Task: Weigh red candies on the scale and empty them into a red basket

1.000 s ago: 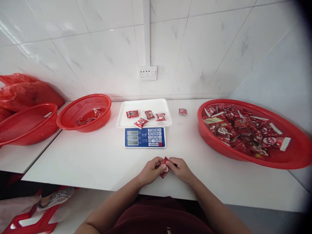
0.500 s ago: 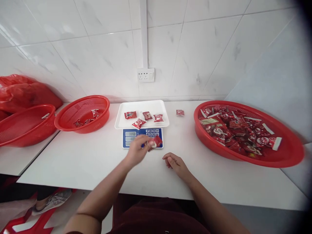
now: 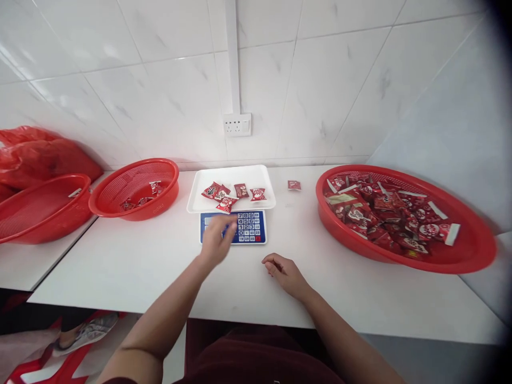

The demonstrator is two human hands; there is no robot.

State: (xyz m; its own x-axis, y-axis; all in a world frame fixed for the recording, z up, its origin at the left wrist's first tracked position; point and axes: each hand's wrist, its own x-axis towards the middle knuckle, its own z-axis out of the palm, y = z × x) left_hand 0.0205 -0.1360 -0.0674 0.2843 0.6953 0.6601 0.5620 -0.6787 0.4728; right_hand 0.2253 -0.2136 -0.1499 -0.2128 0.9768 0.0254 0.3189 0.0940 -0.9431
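Note:
My left hand (image 3: 218, 241) is over the blue keypad and display of the digital scale (image 3: 252, 228), thumb apart from the fingers, holding nothing I can see. Beyond it, several small red wrapped packets lie on the white weighing tray (image 3: 194, 198). Some overlap at the left, among them a packet (image 3: 226, 204) near the front rim; another packet (image 3: 258, 194) lies apart at the right. Resting on the table, my right hand (image 3: 286, 273) has its fingers curled loosely, with nothing visible in them.
A large red basket (image 3: 348, 240) full of red packets stands at right. One loose packet (image 3: 294, 185) lies between it and the scale. At left are a red colander (image 3: 162, 205) with a few packets, another red basket (image 3: 48, 226) and red bags (image 3: 40, 157). Someone's shoe (image 3: 94, 330) shows below.
The packet that was in my left hand now lies with the others on the weighing tray's left side. My left hand has let go and drawn back slightly left. My right hand has hardly moved.

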